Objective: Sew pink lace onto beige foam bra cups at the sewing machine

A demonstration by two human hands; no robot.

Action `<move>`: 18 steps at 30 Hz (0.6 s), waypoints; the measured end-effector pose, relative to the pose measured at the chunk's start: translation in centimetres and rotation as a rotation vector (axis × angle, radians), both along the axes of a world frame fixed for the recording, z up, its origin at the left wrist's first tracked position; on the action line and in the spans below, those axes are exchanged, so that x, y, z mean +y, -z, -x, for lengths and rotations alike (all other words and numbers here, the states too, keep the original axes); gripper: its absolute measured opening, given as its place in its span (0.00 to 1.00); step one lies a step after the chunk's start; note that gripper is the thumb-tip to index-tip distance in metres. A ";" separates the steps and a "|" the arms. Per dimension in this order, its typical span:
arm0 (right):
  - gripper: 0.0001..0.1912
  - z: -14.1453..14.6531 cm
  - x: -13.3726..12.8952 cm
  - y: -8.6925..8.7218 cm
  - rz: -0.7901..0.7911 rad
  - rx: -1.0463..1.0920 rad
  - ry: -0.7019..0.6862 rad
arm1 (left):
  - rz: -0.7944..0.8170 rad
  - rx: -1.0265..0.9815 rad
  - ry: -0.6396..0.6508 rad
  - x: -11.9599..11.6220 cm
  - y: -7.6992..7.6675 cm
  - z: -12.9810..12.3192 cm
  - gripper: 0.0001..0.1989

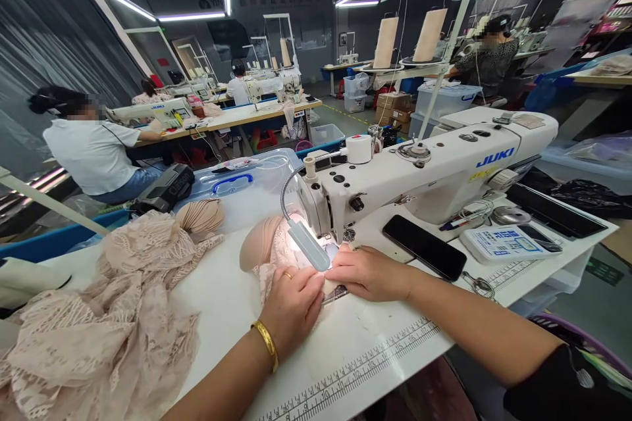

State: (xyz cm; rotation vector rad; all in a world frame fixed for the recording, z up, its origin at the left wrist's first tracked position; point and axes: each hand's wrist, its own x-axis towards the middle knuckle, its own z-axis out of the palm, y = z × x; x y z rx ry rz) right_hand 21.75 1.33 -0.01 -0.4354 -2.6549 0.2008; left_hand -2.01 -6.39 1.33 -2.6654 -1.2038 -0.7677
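Note:
A beige lace bra [257, 245] with a moulded cup lies under the head of a white sewing machine [390, 177]. My left hand [295, 296], with a ring and a gold bangle, holds its near edge, fingers bent and close together. Just right of it, my right hand [370, 273] pinches the same piece beside the needle area. The fingertips of both hands almost meet. A lit grey lamp [309, 247] on a bent metal neck hangs over the work and hides the needle and part of the fabric.
More beige lace pieces [99, 316] are heaped at the left, with stacked cups [200, 215] behind. A black phone [423, 247], a white box [508, 243] and small scissors [478, 286] lie at the right. A ruler strip [345, 381] runs along the front edge. Other people sit at machines beyond.

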 end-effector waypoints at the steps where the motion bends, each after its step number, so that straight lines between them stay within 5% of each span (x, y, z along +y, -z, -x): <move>1: 0.13 0.0 0.0 0.1 -0.001 -0.007 0.016 | 0.005 0.004 0.000 0.1 0.0 0.0 0.11; 18: 0.11 0.7 0.0 -0.3 0.015 -0.083 0.228 | 0.028 0.033 0.121 4.5 0.3 1.3 0.12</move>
